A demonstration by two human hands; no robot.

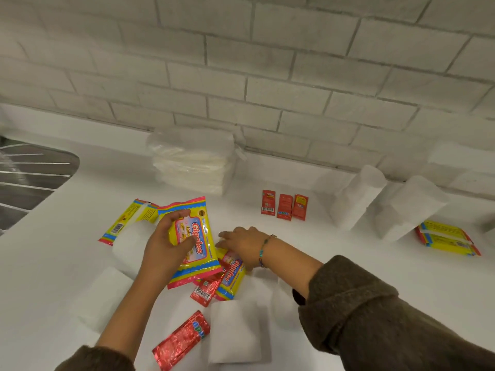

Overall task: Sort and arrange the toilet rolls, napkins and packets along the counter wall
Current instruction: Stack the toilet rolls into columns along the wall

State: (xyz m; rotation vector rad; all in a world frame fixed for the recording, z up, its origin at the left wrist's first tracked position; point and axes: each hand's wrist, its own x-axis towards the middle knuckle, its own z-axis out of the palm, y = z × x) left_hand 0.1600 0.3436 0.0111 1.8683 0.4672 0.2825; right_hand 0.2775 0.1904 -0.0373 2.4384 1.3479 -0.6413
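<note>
Partly legible only: the white toilet rolls and napkin pads at the front blend into the white surface [348,263], so their outlines are faint and I cannot count them. Sink [32,178] cut off at the left edge. Second yellow packet [233,279] is mostly covered by the held one and by the right hand; a red sachet [205,291] pokes out beneath both. Left hand [166,242] grips the yellow packet [199,236], thumb across its face, fingers curled over its top left corner, lifted and tilted above the pile. Right hand [241,247] lies palm down, fingers straight, on the second packet; bracelet at wrist. Wrapped napkin stack [192,162] against the wall; two upright rolls [356,196] near the wall at right.
</note>
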